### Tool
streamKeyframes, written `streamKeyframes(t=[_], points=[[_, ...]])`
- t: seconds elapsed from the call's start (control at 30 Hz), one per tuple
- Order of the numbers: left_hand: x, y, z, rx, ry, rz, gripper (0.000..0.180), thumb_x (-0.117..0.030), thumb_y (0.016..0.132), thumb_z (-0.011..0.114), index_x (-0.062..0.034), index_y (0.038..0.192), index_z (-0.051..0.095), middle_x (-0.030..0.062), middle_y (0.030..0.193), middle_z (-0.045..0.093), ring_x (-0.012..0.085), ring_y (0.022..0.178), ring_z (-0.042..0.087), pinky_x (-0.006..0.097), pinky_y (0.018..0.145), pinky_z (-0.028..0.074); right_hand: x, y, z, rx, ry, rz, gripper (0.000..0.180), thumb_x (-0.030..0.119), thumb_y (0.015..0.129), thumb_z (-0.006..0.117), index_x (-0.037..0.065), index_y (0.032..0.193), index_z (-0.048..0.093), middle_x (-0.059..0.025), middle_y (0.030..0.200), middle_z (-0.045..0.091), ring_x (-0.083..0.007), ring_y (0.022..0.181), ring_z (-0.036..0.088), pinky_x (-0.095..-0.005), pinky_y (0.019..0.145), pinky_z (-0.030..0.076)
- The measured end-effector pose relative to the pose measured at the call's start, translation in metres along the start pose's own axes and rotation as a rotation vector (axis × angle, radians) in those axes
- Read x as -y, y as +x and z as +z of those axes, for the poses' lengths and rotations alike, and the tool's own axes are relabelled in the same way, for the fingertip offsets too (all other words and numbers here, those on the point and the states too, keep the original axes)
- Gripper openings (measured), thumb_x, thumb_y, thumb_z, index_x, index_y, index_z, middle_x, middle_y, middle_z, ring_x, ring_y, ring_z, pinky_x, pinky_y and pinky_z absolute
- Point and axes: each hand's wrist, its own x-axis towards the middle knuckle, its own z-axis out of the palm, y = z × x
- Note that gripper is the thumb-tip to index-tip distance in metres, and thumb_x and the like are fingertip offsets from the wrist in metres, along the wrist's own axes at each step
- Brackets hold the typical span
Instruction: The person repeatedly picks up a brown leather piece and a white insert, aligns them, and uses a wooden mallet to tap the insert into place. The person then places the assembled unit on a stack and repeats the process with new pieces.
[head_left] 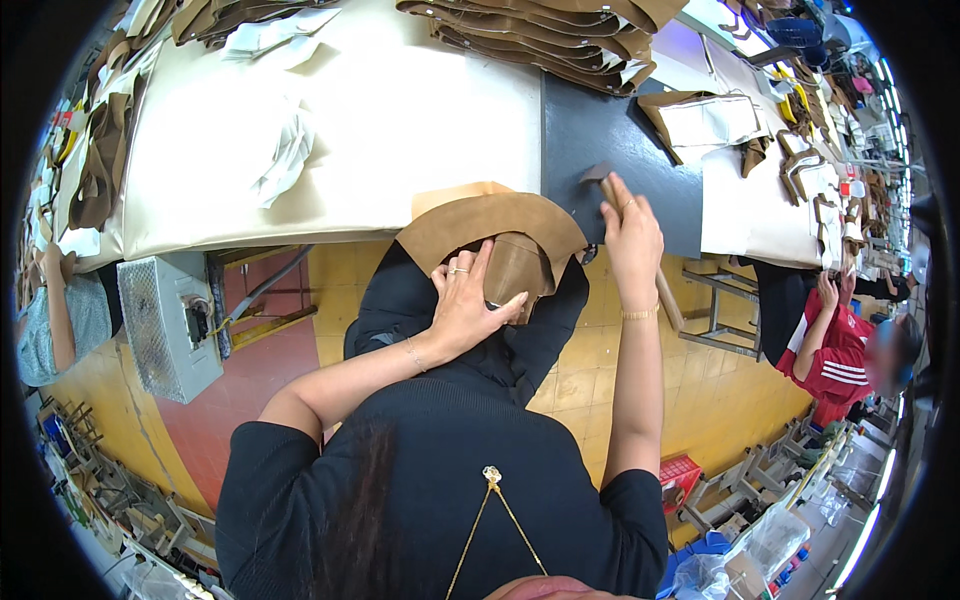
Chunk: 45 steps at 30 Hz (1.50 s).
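In my lap, against the table's edge, lies a curved brown leather-like piece [500, 215], shaped like a bag panel or cap part. My left hand [465, 300] rests on it, index finger and thumb spread wide, the other fingers bent at its left side. To the right, my right hand [630, 240] is raised, closed round a hammer [668, 300] with a wooden handle. The hammer's dark head is above the dark slab [620, 130], apart from the brown piece. A paler tan flap shows behind the brown piece.
Brown piece stacks [560, 40] lie at the table's far side. Crumpled white paper [285, 150] is on the pale tabletop [400, 120]. A grey metal box [165, 325] stands at left, below table height. Co-workers sit at left and right [835, 335]; a stool [720, 310] stands at right.
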Motion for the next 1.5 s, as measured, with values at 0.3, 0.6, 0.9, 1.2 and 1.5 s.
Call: streamKeyframes(t=[0.3,0.6,0.9,1.2,1.5], points=[[0.001,-0.009,-0.031,-0.036,-0.378,0.161,0.095,-0.053,0.091,0.063,0.0054,0.153,0.021,0.022,0.134,0.039,0.0358,0.126,0.036,0.046,0.113,0.025,0.045,-0.018,-0.01,-0.067,0.585,-0.123,0.043,0.02,0.1,0.055,0.005,0.14,0.052,-0.0206,0.142,0.051,-0.0358,0.132,0.049,-0.0419,0.109,0.039],[0.001,0.009,-0.017,0.079,-0.693,0.278,0.066,-0.04,0.105,0.024,0.0002,0.156,0.014,0.0189,0.164,0.004,0.033,0.152,0.005,0.041,0.122,0.008,0.119,-0.122,0.055,-0.029,1.106,0.021,0.084,0.059,0.102,0.024,-0.002,0.155,0.002,-0.0211,0.164,-0.002,-0.0384,0.151,-0.002,-0.0471,0.121,0.005],[0.045,-0.021,-0.035,0.371,-1.03,-0.182,0.066,-0.046,0.106,0.034,0.0054,0.147,0.037,0.0213,0.151,0.04,0.0302,0.138,0.043,0.038,0.113,0.034,0.07,-0.189,0.075,0.369,1.281,0.25,0.077,0.054,0.104,0.028,-0.009,0.149,0.028,-0.0267,0.151,0.037,-0.0334,0.141,0.039,-0.0382,0.115,0.031],[0.089,0.003,-0.054,0.074,-1.239,-0.677,0.043,-0.035,0.097,0.064,0.0016,0.119,0.062,0.0078,0.1,0.068,0.0169,0.087,0.067,0.029,0.082,0.051,-0.01,-0.156,0.124,0.374,1.983,0.968,0.057,0.051,0.101,0.047,0.003,0.131,0.052,-0.009,0.122,0.062,-0.0229,0.111,0.059,-0.0352,0.092,0.049],[0.064,0.045,-0.191,0.108,-0.84,-0.299,0.021,-0.018,0.091,0.07,0.0013,0.101,0.068,0.0027,0.083,0.068,0.0086,0.074,0.062,0.024,0.068,0.05,-0.024,-0.118,0.005,-0.133,1.542,0.646,0.021,0.019,0.102,0.056,0.0,0.111,0.059,-0.0047,0.097,0.066,-0.0099,0.082,0.063,-0.0261,0.068,0.054]])
